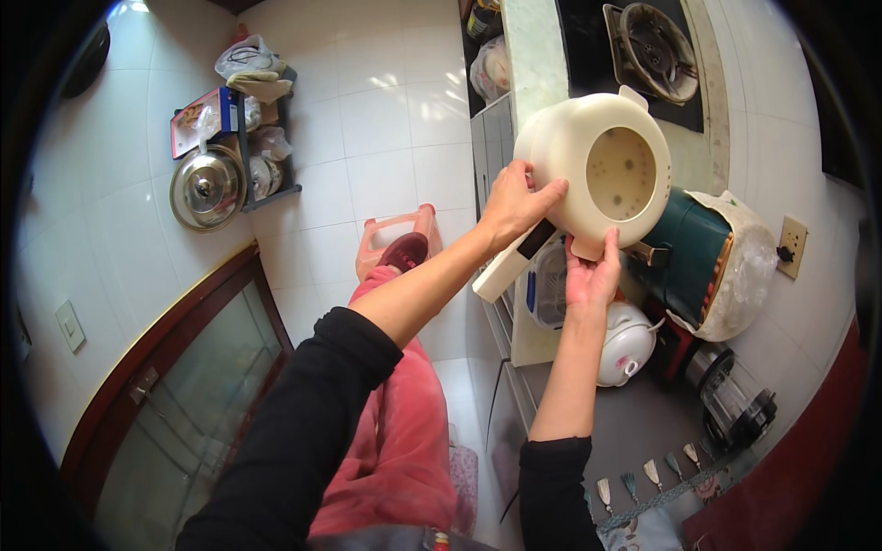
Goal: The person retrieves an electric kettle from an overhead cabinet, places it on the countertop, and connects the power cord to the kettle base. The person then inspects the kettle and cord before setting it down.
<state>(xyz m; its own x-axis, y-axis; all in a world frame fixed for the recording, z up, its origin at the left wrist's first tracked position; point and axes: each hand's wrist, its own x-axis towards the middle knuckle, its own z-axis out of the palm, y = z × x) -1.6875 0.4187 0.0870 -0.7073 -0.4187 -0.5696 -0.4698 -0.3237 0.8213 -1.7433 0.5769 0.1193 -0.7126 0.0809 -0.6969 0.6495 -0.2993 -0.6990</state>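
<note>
Tilted up above the counter edge is a cream-coloured pan-like appliance (548, 145) with a straight handle (501, 278) pointing down-left. A round, yellowish window or panel (621, 174) with several dark spots fills much of its face. My left hand (519, 204) grips the appliance's left edge, its thumb on the front near the handle's base. From below, my right hand (593, 275) holds the bottom edge, thumb on the front and fingers partly hidden underneath. Behind and below the right hand sit a clear plastic container (548, 285) and a white rounded appliance (627, 347).
A stove burner (657, 53) lies at the far right. Beside the wall stands a dark green appliance (684, 257) under a cloth. My slippered foot is by a pink stool (390, 225). At left are a shelf with a lidded steel pot (208, 186) and a glass-paned door (184, 404).
</note>
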